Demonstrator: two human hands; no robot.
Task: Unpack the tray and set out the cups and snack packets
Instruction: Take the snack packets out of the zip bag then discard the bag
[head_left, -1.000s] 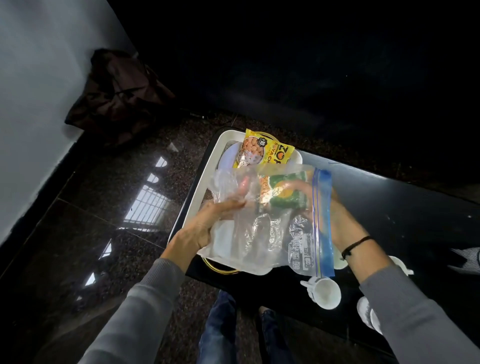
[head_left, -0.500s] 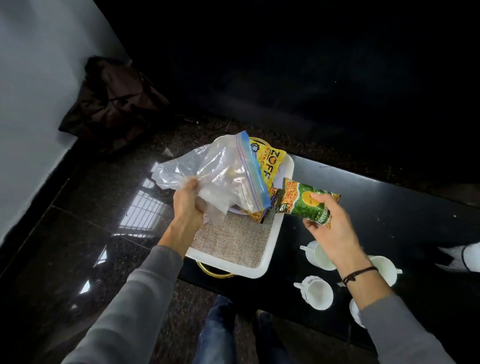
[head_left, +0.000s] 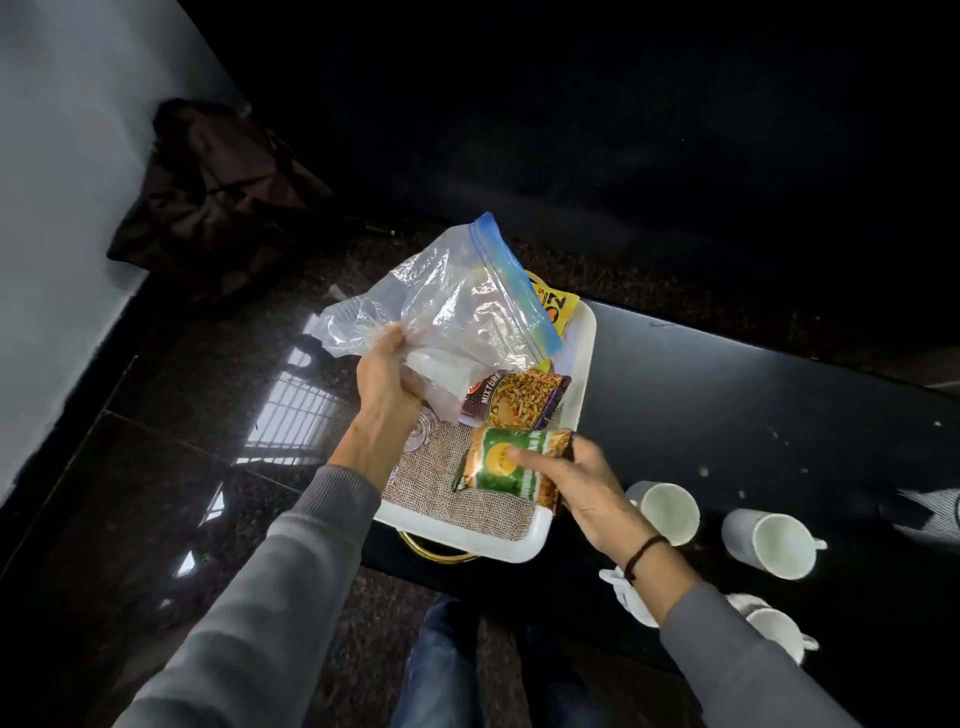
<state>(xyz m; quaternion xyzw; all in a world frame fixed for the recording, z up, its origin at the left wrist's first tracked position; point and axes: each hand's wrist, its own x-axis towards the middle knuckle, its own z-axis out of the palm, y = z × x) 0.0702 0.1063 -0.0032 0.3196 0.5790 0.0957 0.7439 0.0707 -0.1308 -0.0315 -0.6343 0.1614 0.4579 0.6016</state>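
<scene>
Likely a home room: polished granite floor (head_left: 182, 493), low black table (head_left: 727, 395), white teacups (head_left: 670, 512).

Slumped dark brown bag (head_left: 218, 192) on floor (head_left: 156, 519) against white wall (head_left: 62, 208), well beyond left hand (head_left: 387, 384). Bright window reflection (head_left: 291, 415) just left of that wrist. Glossy black table (head_left: 727, 395) beyond right hand (head_left: 587, 483). Below, blue jeans (head_left: 441, 665) between forearms.

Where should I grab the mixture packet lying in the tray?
Pinch its free right end, coming from above and the right: the mixture packet lies in the tray, and the zip bag covers its left end.
</scene>
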